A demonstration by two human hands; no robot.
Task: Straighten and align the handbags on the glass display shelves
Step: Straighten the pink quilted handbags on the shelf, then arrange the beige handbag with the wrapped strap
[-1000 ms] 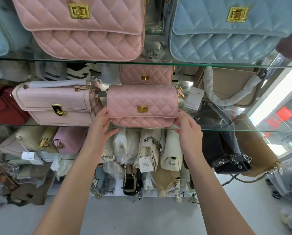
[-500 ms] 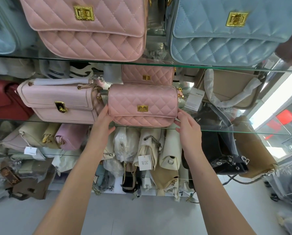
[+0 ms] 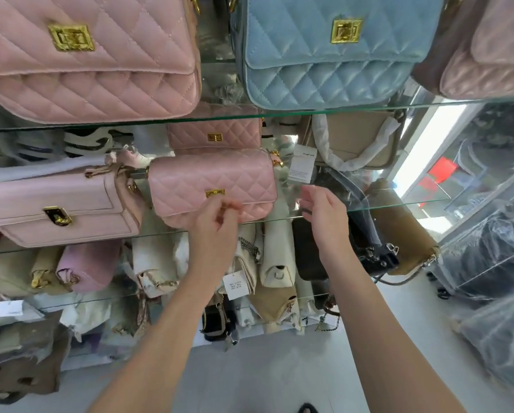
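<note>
**Both hands off the pink quilted bag on the middle shelf**

The small pink bag (image 3: 212,186) sits on the middle glass shelf (image 3: 398,204), roughly upright, its gold clasp (image 3: 215,193) facing out. A second small pink bag (image 3: 214,129) stands just behind and above it. To its left, touching or nearly so, is a smooth pale pink bag (image 3: 56,204) with a dark gold clasp.

The left hand (image 3: 217,228) is in front of the pink bag's lower right corner — fingers curled loosely inward, gripping nothing that can be seen; whether the fingertips touch the bag cannot be told, as the hand is blurred. The right hand (image 3: 324,213) is held to the right of the bag, apart from it, fingers half open and relaxed, empty. A white tag (image 3: 302,163) hangs just above that hand.

On the top shelf (image 3: 309,110) stand a large pink bag (image 3: 89,55) and a large blue bag (image 3: 324,49), side by side with a gap between. A beige bag (image 3: 357,138) with a wrapped handle sits behind, right of the tag. Lower shelves hold cream, lilac and black bags packed close.
</note>
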